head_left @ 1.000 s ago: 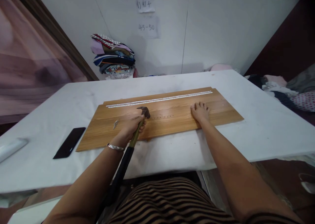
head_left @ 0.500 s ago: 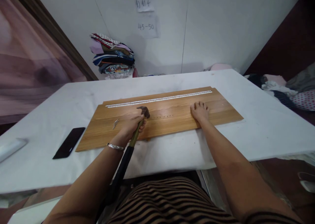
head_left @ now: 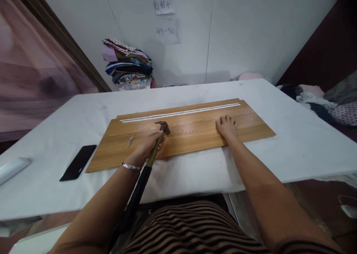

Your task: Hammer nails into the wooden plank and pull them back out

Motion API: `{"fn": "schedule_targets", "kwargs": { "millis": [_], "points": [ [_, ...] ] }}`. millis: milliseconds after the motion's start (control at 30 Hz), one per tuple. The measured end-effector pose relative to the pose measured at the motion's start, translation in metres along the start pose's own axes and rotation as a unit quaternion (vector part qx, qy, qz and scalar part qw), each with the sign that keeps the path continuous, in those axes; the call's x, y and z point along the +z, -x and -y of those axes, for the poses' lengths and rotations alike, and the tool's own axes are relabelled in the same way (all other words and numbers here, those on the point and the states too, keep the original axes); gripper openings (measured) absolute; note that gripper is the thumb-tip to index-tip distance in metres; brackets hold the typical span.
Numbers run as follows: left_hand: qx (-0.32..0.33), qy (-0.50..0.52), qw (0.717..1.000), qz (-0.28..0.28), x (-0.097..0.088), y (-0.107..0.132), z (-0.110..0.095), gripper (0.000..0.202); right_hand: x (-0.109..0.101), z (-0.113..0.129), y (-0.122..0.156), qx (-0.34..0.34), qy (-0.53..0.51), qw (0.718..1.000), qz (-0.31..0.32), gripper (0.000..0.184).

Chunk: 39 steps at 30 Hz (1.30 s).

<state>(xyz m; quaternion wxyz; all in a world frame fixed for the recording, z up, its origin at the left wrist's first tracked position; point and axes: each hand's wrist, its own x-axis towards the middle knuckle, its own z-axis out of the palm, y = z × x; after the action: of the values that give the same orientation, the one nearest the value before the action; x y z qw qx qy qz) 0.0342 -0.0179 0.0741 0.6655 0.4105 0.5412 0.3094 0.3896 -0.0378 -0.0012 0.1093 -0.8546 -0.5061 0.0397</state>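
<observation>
My left hand (head_left: pixel 152 142) is wrapped round a claw hammer (head_left: pixel 143 177) close to its metal head. The dark handle runs back toward my body. Under both hands lies a wood-grain board (head_left: pixel 192 144). A row of small dark spots (head_left: pixel 191 131), perhaps nails or holes, crosses its middle, between the hammer head and my right hand. A few loose nails (head_left: pixel 131 140) rest on the board left of my left hand. My right hand (head_left: pixel 227 127) lies on the board's right part, fingers apart, holding nothing. Along the far edge run white ruler-like strips (head_left: pixel 181 113).
A white-covered table (head_left: pixel 295 135) carries the board. Left of the board is a black phone (head_left: pixel 78 163), with a white roll-like object (head_left: pixel 13 169) farther left. Folded clothes (head_left: pixel 128 64) are stacked by the wall at the back; more cloth (head_left: pixel 320 99) lies beyond the right edge.
</observation>
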Motion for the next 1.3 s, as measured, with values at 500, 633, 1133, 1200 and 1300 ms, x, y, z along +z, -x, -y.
{"fn": "schedule_targets", "kwargs": {
  "millis": [500,633,1133,1200,1300],
  "points": [
    [-0.004,0.005,1.000,-0.013,0.0031,0.0034,-0.0055,0.018,0.0010,-0.0004,-0.0010,0.003,-0.007,1.000,-0.004,0.054],
    [0.005,0.012,1.000,-0.022,0.0034,0.0053,-0.0081,0.016,0.0016,-0.0010,-0.0020,0.002,-0.002,1.000,0.000,0.054],
    [0.008,0.021,1.000,-0.002,-0.0022,-0.0010,-0.0040,0.018,0.0072,-0.0038,-0.0046,-0.001,-0.004,1.000,-0.015,0.054],
    [0.005,0.021,1.000,-0.005,-0.0012,-0.0004,-0.0035,0.019,0.0073,-0.0037,-0.0044,-0.001,-0.007,1.000,-0.016,0.053],
    [-0.001,0.017,1.000,-0.008,0.0000,0.0002,-0.0028,0.020,0.0065,-0.0032,-0.0038,-0.001,-0.010,1.000,-0.015,0.053]
  ]
}}
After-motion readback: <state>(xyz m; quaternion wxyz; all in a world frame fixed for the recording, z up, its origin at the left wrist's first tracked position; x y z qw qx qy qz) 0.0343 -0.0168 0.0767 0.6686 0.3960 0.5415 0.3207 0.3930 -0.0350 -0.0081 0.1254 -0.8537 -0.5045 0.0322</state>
